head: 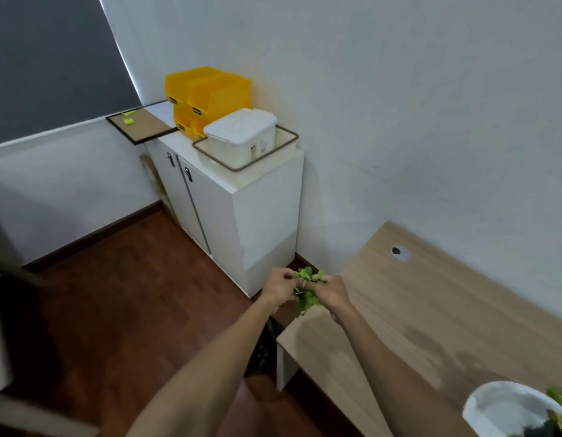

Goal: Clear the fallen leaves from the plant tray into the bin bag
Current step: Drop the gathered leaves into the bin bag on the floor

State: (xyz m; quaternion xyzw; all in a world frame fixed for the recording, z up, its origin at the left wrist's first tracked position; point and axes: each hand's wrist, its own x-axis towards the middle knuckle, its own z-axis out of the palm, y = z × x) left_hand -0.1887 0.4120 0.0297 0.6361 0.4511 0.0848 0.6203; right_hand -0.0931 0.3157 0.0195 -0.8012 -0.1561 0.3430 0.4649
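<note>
1. A bunch of green leaves is held between the left hand and the right hand.
2. The leaves are small, soft and bright green, and a few thin stems are seen sticking out.
3. Some leaves are seen poking up above the fingers, and more are seen hanging down under the hands.
4. The left hand is closed on the bunch from the left side, with the fingers curled in.
5. The right hand is closed on the bunch from the right side, with the fingers bent over the top.
6. Both arms are stretched far out in front, and the hands are brought close together.
7. The bunch is held in the air past the end corner of the wooden desk.
8. A dark bag is seen low down beside the desk, partly hidden by the left arm.
9. A white tray with dark soil is seen on the desk near the bottom right corner, well apart from the hands.
10. A white cabinet is seen against the wall behind the hands.
</note>
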